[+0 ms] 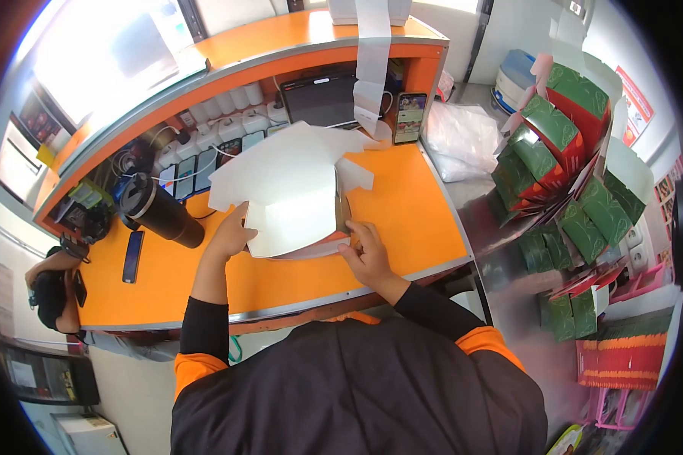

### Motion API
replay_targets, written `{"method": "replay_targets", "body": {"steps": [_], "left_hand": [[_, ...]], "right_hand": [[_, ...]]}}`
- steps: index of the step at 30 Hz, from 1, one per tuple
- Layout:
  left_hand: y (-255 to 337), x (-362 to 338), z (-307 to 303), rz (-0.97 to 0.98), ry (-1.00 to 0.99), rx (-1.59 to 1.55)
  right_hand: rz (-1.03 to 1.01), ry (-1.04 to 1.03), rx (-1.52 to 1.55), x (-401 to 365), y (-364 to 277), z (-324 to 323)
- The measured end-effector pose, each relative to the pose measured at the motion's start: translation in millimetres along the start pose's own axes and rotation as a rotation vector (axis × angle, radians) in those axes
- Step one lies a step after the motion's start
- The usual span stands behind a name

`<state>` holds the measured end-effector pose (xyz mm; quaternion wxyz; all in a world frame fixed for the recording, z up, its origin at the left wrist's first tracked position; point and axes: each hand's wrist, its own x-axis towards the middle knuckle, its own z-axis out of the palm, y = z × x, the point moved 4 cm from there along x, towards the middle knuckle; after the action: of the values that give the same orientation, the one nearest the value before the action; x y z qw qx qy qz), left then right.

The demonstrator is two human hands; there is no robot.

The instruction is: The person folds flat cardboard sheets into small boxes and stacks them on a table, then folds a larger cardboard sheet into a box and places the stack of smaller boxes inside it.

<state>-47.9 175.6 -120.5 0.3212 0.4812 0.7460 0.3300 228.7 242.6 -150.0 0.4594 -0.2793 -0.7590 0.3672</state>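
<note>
An unfolded-topped cardboard food box (294, 216), white inside, stands on the orange counter (410, 193) with its large lid flap and side tabs raised. My left hand (231, 233) grips the box's left wall, thumb over the edge on the inner side and fingers outside, mostly hidden. At the near right corner, my right hand (368, 256) has its thumb and bent fingers against the box's outer side. A strip of red shows low on the front wall.
Left of the box are a black tumbler (162, 212) and a phone (133, 256). Behind it are several charging phones, a tablet (320, 100) and a hanging paper strip (372, 68). Green-and-red boxes (554, 144) are stacked at right. Another person's arm (57, 265) rests at far left.
</note>
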Motion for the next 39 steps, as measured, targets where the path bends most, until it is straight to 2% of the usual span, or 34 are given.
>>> {"method": "replay_targets", "body": {"steps": [2,6,8,12,15,18,23,26,29,32,35,37,39], "left_hand": [[2,-3,3,-0.084,-0.054,-0.203],[-19,2,1,-0.03,-0.089,-0.243],[-24,4,-4,0.016,-0.119,-0.193],[-14,1,-13,-0.036,-0.164,-0.083],[-10,2,-16,-0.042,-0.168,0.002],[2,1,-15,-0.072,-0.156,0.08],[8,12,-13,-0.097,-0.11,0.435],[-2,23,-12,-0.055,-0.108,0.513],[-7,32,-6,-0.032,-0.071,0.785],[2,28,-2,-0.054,-0.001,0.856],[57,-10,3,-0.084,0.335,0.93],[99,-28,36,-0.009,0.231,0.808],[117,-39,88,0.064,-0.024,0.723]], "right_hand": [[0.016,-0.045,0.096,-1,1,3],[0.115,-0.156,0.226,-9,23,18],[0.033,-0.245,0.095,-9,25,16],[-0.182,-0.321,-0.192,-6,12,10],[-0.37,-0.287,-0.256,-10,6,10],[-0.451,-0.177,-0.309,-10,-2,10],[-0.537,-0.132,-0.426,-12,-2,14],[-0.52,-0.153,-0.419,-14,-1,15],[-0.496,-0.196,-0.354,-14,-11,11],[-0.508,-0.225,-0.339,-15,-15,12],[-0.488,-0.31,-0.396,-15,-11,15],[-0.505,-0.368,-0.396,-19,-10,22],[-0.592,-0.412,-0.354,-19,-12,28]]}}
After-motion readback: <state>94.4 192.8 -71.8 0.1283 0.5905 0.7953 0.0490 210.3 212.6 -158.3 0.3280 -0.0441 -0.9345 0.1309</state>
